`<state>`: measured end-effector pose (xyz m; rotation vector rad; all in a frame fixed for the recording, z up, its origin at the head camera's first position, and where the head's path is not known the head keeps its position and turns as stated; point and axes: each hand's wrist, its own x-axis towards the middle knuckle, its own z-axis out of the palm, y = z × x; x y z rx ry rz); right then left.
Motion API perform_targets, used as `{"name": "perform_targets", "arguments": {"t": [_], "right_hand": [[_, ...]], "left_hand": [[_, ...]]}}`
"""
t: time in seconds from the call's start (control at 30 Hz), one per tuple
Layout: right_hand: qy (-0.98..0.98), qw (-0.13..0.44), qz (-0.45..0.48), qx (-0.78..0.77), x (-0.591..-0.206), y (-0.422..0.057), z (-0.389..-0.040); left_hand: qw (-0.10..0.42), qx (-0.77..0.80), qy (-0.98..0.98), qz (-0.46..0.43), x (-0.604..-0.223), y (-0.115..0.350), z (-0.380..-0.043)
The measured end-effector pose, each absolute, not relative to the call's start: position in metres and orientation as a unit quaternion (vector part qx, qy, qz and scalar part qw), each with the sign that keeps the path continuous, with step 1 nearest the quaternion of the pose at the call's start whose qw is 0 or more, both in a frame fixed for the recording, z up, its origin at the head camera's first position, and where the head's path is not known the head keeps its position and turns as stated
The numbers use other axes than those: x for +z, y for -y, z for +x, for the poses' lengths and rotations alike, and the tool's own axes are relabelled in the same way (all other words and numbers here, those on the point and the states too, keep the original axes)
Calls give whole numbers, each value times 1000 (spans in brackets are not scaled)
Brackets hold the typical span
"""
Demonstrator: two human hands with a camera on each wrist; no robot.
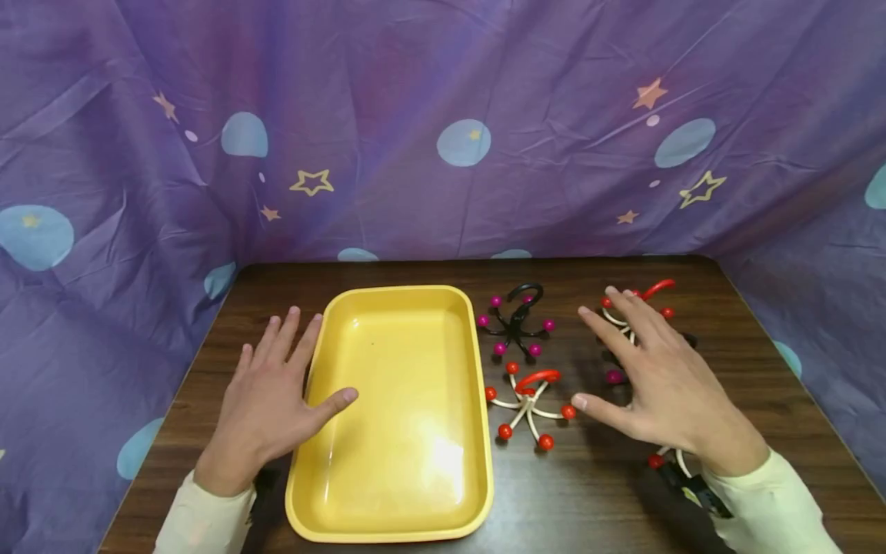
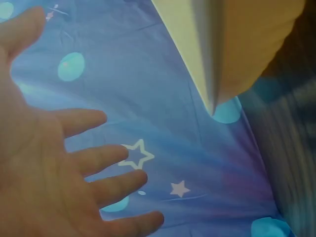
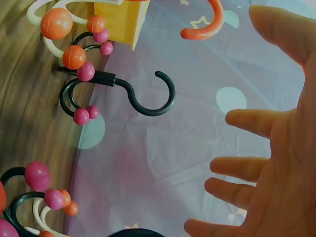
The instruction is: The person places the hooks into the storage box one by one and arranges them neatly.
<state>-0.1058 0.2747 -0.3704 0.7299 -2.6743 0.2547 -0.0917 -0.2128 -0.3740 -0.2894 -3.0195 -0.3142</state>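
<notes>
My left hand [image 1: 270, 404] hovers with spread fingers over the left rim of a yellow tray [image 1: 394, 415]. My right hand [image 1: 661, 385] is held out flat, fingers apart, above several multi-armed hook hangers. Between tray and right hand stand a black hook hanger [image 1: 514, 327] with magenta ball tips and a cream one [image 1: 527, 403] with red balls and a red hook. Under and behind the right hand, more hangers are partly hidden, one with a red hook [image 1: 657, 289]. In the right wrist view, the palm faces a black hook [image 3: 153, 108] without touching it.
The dark wood-patterned table [image 1: 554, 508] ends at a purple cloth [image 1: 415, 208] printed with stars and blue spots, which rises behind and on both sides. Another cream hanger's red ball [image 1: 656, 461] shows beside the right wrist, near the front.
</notes>
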Motion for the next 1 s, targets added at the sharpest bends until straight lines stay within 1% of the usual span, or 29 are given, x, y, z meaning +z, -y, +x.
{"name": "perform_targets", "arguments": {"t": [0.23, 0.3, 0.53, 0.83, 1.0], "right_hand": [[933, 188, 277, 130, -376, -267, -107], [928, 188, 284, 151, -378, -266, -107], [911, 184, 296, 220, -384, -256, -108], [882, 126, 314, 327, -393, -246, -113], [864, 121, 330, 361, -397, -241, -115]], "left_hand": [[103, -122, 982, -101, -383, 218, -93], [112, -128, 980, -98, -385, 220, -93], [93, -178, 976, -81, -392, 226, -91], [84, -259, 958, -88, -405, 233, -94], [73, -315, 942, -88, -415, 236, -96]]}}
